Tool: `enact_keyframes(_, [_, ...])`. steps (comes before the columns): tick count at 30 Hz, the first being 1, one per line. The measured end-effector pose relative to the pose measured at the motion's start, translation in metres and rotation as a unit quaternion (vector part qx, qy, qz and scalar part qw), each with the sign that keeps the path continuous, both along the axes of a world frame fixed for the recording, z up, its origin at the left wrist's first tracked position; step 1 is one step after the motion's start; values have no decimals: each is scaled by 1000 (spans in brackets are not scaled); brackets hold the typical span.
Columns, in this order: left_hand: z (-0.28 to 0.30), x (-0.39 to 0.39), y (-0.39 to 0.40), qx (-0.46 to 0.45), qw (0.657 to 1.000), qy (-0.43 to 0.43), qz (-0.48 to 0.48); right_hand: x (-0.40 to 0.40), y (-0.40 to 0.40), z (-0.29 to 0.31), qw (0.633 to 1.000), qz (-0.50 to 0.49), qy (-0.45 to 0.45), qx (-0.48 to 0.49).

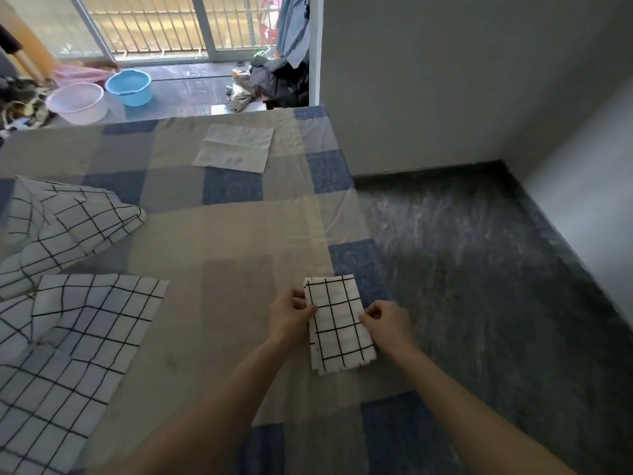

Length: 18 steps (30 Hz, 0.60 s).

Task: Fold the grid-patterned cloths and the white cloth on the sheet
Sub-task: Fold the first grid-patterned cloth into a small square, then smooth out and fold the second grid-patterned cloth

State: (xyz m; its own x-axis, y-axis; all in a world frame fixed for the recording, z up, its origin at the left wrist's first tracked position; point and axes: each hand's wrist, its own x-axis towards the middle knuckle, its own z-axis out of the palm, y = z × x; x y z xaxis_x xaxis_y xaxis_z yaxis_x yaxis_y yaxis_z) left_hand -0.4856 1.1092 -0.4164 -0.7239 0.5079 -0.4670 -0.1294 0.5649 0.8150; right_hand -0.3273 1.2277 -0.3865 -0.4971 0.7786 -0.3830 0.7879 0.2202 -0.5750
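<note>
A small folded grid-patterned cloth (337, 323) lies near the right edge of the blue, grey and beige checked sheet (219, 234). My left hand (291, 313) pinches its left edge and my right hand (387, 320) pinches its right edge. A white cloth (236, 147) lies flat at the far end of the sheet. Two larger grid-patterned cloths lie at the left: one rumpled (65, 221), one spread out (68, 347) in the near left corner.
Dark floor (479, 269) runs along the sheet's right edge up to grey walls. Beyond the far end stand a blue basin (130, 85), a pale pink basin (77, 102) and a heap of clothes (274, 80) by a barred glass door.
</note>
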Motion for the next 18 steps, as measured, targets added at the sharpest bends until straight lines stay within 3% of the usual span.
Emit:
enact_keyframes(10, [-2,5,9,-30,999,35,27,0,23,-11,997,70,-39,16])
enact_keyframes(13, [8,15,5,-67,990,121,-39,-1,23,-11,988,121,-53,80])
enact_keyframes(14, [12,19,3,-100,969,204,-96,-2,22,-11,980,148,-49,125])
enact_keyframes(16, [16,24,-3,-131,897,344,-245,-4,17,-9,955,224,-31,190])
enact_keyframes(18, [14,28,-9,-150,842,358,-376,-7,10,-4,924,321,-29,207])
